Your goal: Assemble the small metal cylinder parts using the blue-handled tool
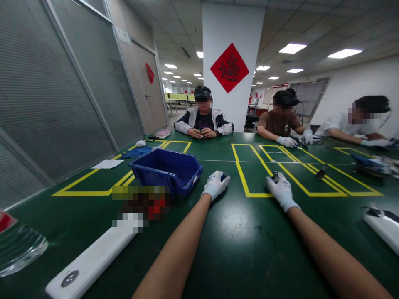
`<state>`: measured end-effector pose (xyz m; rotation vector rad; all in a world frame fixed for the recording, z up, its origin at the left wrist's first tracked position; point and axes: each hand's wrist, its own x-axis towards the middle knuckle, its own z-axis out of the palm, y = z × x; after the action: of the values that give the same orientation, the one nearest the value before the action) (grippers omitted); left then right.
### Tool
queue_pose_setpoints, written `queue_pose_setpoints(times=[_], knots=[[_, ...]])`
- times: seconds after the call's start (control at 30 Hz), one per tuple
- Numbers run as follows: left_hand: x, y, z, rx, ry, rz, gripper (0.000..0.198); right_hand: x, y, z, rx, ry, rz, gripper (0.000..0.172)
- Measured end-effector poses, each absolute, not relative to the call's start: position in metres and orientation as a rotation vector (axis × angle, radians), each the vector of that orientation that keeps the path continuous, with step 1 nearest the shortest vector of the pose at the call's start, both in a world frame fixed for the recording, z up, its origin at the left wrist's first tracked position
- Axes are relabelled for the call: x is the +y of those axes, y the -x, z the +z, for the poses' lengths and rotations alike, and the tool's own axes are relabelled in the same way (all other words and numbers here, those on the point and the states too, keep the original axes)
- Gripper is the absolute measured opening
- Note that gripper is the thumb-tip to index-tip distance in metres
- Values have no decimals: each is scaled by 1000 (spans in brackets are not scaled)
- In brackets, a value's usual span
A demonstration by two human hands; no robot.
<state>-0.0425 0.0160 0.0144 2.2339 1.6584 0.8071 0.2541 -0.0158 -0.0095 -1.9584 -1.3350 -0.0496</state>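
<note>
My left hand (215, 185), in a white work glove, rests on the green table just right of the blue plastic bin (168, 170). Its fingers curl around a small dark blue piece (223, 177), mostly hidden by the glove. On the right, my other gloved hand (283, 192) lies at the edge of a yellow-taped rectangle. Between its thumb and fingers is a small dark object with a shiny part (275, 177), too small to name. The two hands are well apart.
A white device (93, 257) lies at front left near a clear plastic bottle (21, 249); another white device (382, 226) is at right. Blue gloves (137, 152) and white paper (107, 164) lie behind the bin. Several co-workers sit across the table (218, 241), their hands on small things.
</note>
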Motion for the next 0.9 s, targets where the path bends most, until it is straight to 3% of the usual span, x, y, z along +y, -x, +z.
queue_pose_setpoints(times=[0.33,0.8,0.9], knots=[[-28,54,2,1452,-2027,1243,40,-67,-110,-4,-1924,1236,455,68],[-12,45,6,1458,-1953,1276,42,-33,-164,-12,-1892,1433,293,76],[-11,43,7,1473,-1946,1260,41,-29,-175,-9,-1762,1498,92,83]])
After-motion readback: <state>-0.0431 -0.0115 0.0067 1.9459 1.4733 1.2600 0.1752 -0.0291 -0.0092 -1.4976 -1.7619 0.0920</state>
